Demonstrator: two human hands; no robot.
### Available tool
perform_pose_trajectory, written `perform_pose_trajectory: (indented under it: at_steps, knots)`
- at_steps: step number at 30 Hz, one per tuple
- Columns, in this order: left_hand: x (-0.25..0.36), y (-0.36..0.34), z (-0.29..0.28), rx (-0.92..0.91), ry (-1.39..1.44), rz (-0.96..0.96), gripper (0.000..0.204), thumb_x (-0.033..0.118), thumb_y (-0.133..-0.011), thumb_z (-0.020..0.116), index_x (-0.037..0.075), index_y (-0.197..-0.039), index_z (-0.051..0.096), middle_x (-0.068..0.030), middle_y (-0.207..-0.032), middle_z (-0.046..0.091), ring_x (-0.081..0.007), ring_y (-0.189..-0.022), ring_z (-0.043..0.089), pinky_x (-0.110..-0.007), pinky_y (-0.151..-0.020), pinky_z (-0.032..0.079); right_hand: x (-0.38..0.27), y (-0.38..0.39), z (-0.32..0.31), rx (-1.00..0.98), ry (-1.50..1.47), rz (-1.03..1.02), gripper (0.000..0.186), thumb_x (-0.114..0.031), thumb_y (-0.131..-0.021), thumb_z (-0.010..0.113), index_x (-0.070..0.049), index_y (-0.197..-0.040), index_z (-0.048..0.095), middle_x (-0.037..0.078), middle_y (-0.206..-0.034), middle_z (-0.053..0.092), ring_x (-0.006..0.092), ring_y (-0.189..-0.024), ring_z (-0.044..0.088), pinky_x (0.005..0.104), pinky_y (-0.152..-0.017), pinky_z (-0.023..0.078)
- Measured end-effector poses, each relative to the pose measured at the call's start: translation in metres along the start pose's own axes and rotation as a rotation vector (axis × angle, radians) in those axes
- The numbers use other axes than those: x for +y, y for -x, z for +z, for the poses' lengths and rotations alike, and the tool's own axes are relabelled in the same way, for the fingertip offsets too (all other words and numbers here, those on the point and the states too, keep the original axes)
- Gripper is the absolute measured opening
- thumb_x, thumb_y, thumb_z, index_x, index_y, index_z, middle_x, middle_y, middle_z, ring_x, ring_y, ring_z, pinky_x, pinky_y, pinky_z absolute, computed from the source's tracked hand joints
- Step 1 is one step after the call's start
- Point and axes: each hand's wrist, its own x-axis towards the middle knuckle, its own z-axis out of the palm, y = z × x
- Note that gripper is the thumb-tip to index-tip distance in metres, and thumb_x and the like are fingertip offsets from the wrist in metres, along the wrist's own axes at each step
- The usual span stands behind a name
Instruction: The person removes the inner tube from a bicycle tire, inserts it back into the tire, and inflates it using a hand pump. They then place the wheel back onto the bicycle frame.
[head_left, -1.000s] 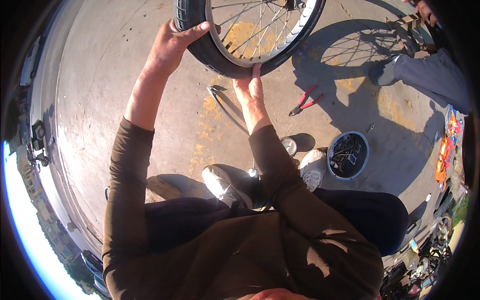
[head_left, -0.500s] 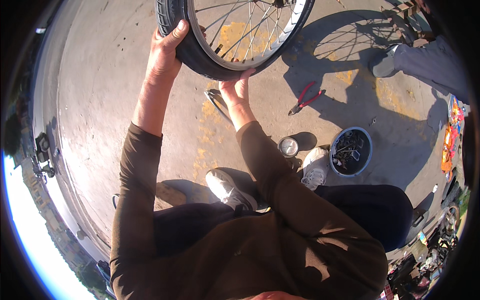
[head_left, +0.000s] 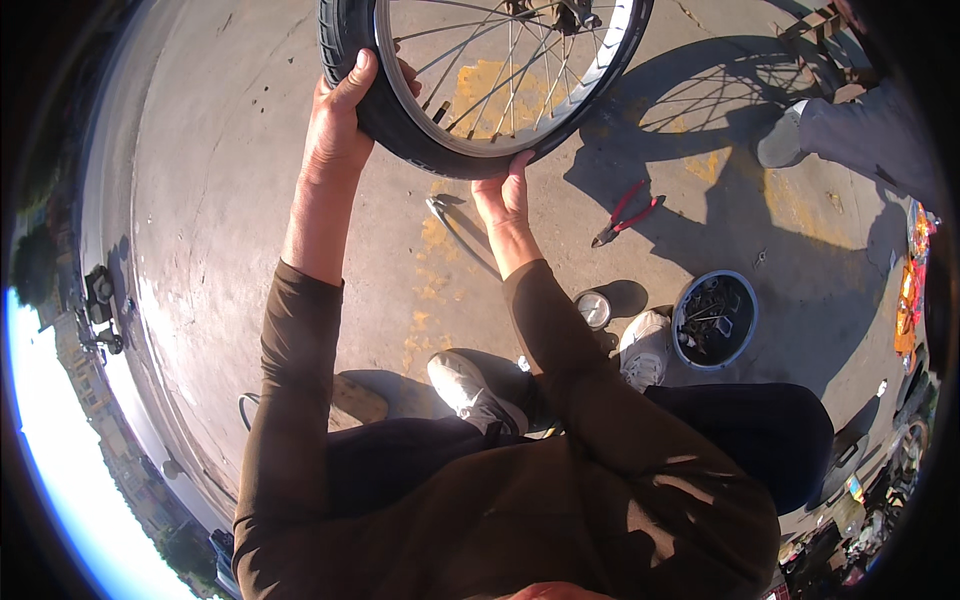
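Observation:
A spoked bicycle wheel (head_left: 437, 153) with a black tyre and a silver rim is held up at the top of the view, its upper part cut off. My left hand (head_left: 342, 115) grips the tyre at its left side, the thumb lying over the sidewall toward the rim. Under the lower edge, my right hand (head_left: 503, 203) holds the tyre, its thumb up against the sidewall and its other fingers mostly hidden below. The dark hub shows near the top edge, and the black valve stem (head_left: 440, 112) sticks inward from the rim at lower left.
Red-handled pliers (head_left: 622, 218) lie on the concrete right of my right hand. A pump hose (head_left: 462, 236) runs beneath my right forearm to a round gauge (head_left: 593, 310). A bucket of metal parts (head_left: 753, 318) stands by my shoe. Another person's leg (head_left: 860, 135) is at right.
The wheel and both hands sit slightly lower and farther right in the picture, and the ground things have shifted likewise. More of the hub shows. Both hands keep their hold.

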Motion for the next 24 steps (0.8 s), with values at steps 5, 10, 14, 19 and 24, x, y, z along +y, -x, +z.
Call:
perform_pose_trajectory:
  at_steps: [5, 10, 14, 19, 24]
  knots:
    - [0.006, 0.012, 0.018, 0.212, -0.146, 0.039, 0.037, 0.033, -0.094, 0.058, -0.002, -0.106, 0.059, -0.0125, -0.086, 0.065, -0.0212, -0.077, 0.063, -0.033, -0.070, 0.053, -0.011, 0.010, 0.012, -0.037, -0.004, 0.108, 0.049, -0.044, -0.082, 0.065, -0.009, -0.116, 0.061, 0.008, -0.113, 0.066, 0.0256, -0.110, 0.059, 0.0432, -0.101, 0.044]
    - [0.012, 0.014, 0.032, 0.119, -0.150, 0.064, 0.047, 0.042, -0.093, 0.058, -0.002, -0.108, 0.057, -0.0135, -0.086, 0.064, -0.0229, -0.076, 0.064, -0.034, -0.068, 0.054, -0.044, -0.018, 0.015, 0.025, 0.187, -0.155, 0.052, -0.050, -0.091, 0.051, -0.006, -0.120, 0.052, 0.015, -0.110, 0.062, 0.0294, -0.105, 0.058, 0.0436, -0.097, 0.045]
    - [0.009, 0.014, 0.022, -0.097, -0.044, 0.094, 0.062, 0.056, -0.089, 0.056, -0.001, -0.114, 0.054, -0.0138, -0.087, 0.064, -0.0237, -0.077, 0.064, -0.034, -0.068, 0.054, -0.037, -0.017, 0.011, 0.047, 0.289, -0.226, 0.051, -0.049, -0.089, 0.056, -0.005, -0.116, 0.052, 0.014, -0.103, 0.063, 0.0279, -0.099, 0.060, 0.0414, -0.091, 0.049]
    - [0.008, 0.011, 0.039, -0.053, -0.075, 0.093, 0.061, 0.059, -0.090, 0.053, 0.001, -0.110, 0.055, -0.0127, -0.083, 0.063, -0.0234, -0.075, 0.064, -0.033, -0.066, 0.053, -0.044, -0.041, -0.003, -0.013, 0.204, -0.199, 0.049, -0.050, -0.087, 0.059, -0.005, -0.106, 0.057, 0.008, -0.090, 0.062, 0.0231, -0.088, 0.061, 0.0351, -0.085, 0.050]
    - [0.004, 0.008, 0.039, 0.186, 0.004, 0.069, 0.052, 0.052, -0.091, 0.055, 0.000, -0.090, 0.056, -0.0124, -0.068, 0.060, -0.0211, -0.058, 0.060, -0.032, -0.054, 0.050, -0.044, -0.020, 0.017, -0.029, 0.171, -0.064, 0.057, -0.055, -0.085, 0.059, -0.004, -0.112, 0.057, 0.010, -0.104, 0.060, 0.0244, -0.096, 0.057, 0.0410, -0.091, 0.047]
